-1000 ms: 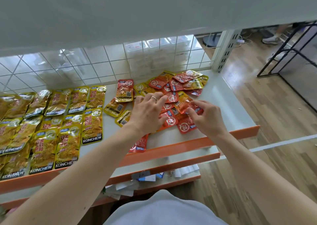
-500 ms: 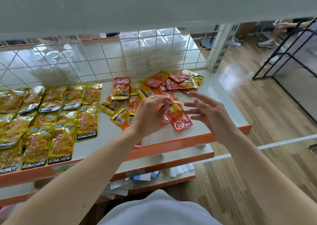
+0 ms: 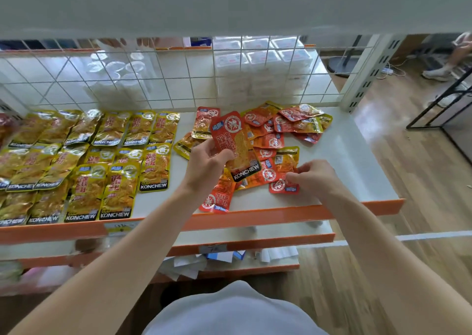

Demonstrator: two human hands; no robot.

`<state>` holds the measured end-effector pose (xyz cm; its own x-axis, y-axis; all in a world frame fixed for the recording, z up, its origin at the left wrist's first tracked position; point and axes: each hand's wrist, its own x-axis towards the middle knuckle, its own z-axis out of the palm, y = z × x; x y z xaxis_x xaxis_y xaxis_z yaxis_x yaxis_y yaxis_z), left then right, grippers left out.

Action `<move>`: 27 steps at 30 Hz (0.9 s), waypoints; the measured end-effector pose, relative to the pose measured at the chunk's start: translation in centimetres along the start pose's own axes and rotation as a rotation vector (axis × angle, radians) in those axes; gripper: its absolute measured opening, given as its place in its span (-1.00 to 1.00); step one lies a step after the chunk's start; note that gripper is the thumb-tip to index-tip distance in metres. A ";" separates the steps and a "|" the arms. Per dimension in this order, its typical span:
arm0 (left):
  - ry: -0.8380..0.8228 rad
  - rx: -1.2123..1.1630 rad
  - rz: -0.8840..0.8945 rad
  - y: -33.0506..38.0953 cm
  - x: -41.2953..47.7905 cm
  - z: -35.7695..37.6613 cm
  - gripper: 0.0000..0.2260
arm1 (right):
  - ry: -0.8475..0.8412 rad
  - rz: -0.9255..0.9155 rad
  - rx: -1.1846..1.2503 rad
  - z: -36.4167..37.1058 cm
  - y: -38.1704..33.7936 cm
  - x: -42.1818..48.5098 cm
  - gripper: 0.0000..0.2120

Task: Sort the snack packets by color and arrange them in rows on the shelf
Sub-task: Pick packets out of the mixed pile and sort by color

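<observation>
On the white shelf (image 3: 357, 171), yellow packets (image 3: 115, 171) lie in overlapping rows at left, the nearest reaching the orange front lip (image 3: 281, 213). An unsorted pile (image 3: 281, 127) of red and yellow packets sits centre-right, near the wire grid (image 3: 178, 79) behind. The left hand (image 3: 205, 167) grips a red packet (image 3: 233, 140) raised over the pile. The right hand (image 3: 313, 179), fingers curled, meets a small red packet (image 3: 279, 186); a pinch cannot be confirmed. Bare shelf runs right of the pile to the edge
</observation>
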<state>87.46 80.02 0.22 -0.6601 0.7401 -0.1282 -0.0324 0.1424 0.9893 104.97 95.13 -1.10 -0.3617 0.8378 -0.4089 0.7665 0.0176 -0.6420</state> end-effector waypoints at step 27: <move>0.108 -0.132 -0.229 -1.0 -4.1 -8.1 -0.83 | -0.225 -0.424 0.624 6.5 -5.0 -4.4 -0.80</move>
<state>84.16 71.51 0.35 -0.7007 0.6230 -0.3478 -0.2822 0.2056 0.9370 99.31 87.78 -0.34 -0.7068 0.6961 -0.1260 0.1230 -0.0544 -0.9909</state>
